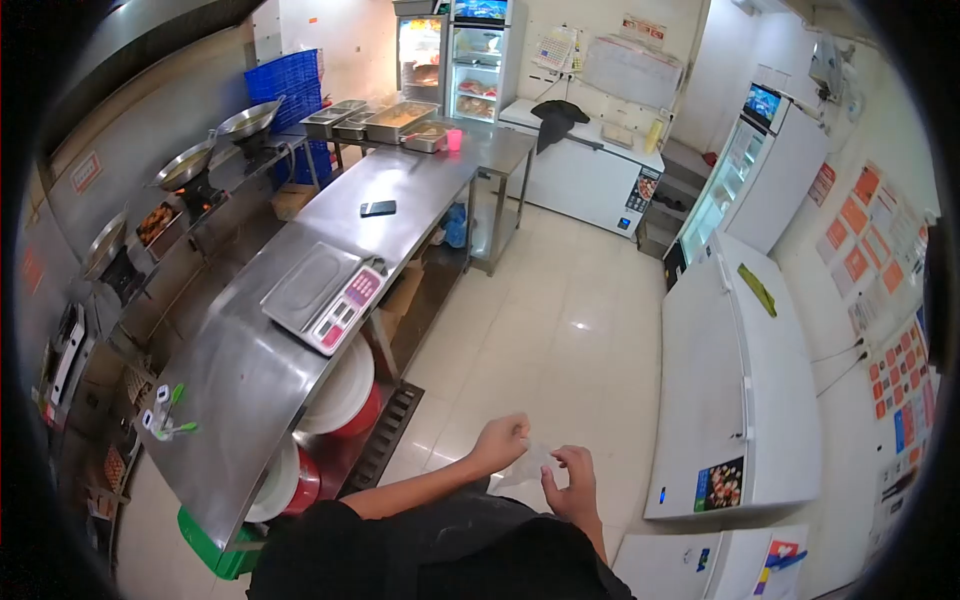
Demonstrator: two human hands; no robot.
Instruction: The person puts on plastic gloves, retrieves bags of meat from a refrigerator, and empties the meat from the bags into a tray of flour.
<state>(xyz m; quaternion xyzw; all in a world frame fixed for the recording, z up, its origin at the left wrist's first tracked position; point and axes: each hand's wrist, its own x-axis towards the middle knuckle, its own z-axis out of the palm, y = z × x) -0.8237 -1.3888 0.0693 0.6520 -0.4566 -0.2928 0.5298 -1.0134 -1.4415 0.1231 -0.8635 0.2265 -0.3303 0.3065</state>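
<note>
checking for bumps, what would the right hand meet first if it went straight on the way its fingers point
The right hand would probably meet the thin clear plastic first, though depth is unclear.

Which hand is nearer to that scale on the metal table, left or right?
Left. The left hand is to the right of the scale, off the table; the right hand is farther right still.

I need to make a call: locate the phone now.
In the head view, left of centre, the phone lies on the steel table, beyond the weighing scale and short of the pink cup.
</note>
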